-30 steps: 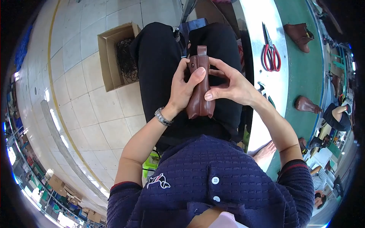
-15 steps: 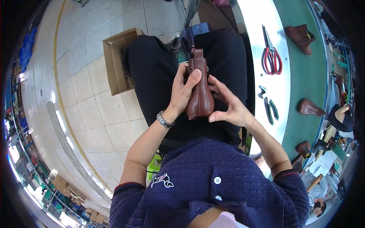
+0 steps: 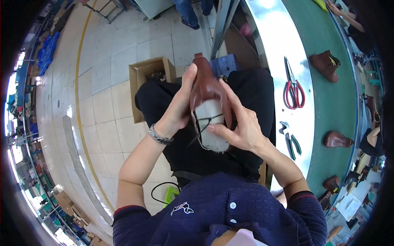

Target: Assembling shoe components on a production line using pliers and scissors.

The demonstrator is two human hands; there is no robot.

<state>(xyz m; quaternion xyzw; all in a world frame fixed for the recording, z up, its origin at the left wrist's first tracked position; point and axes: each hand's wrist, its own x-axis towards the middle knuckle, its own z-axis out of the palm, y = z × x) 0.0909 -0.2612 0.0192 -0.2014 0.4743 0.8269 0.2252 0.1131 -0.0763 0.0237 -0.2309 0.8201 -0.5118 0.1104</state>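
Note:
Both my hands hold a brown leather boot upper [image 3: 206, 84] above my lap. Its narrow end with a small tab points away from me. Towards me the white underside [image 3: 208, 110] shows between the leather edges, with a thin black cord across it. My left hand [image 3: 177, 104] is wrapped along the left side, thumb lying on the leather and the other fingers mostly hidden. On the right side my right hand [image 3: 246, 126] grips the upper, its thumb pressed on the white underside near the cord.
To the right, a metal bench [image 3: 274, 45] carries red-handled scissors [image 3: 294, 93] and green-handled pliers [image 3: 291, 141]. Beyond it, a green belt [image 3: 318, 115] bears brown boots [image 3: 326, 65]. A cardboard box [image 3: 137, 96] stands by my left knee. Another person's legs [image 3: 188, 12] show ahead.
The boot upper has been turned over, so its white underside and black cord now show. My right hand has closed on its side. The view has shifted, bringing another person's legs in.

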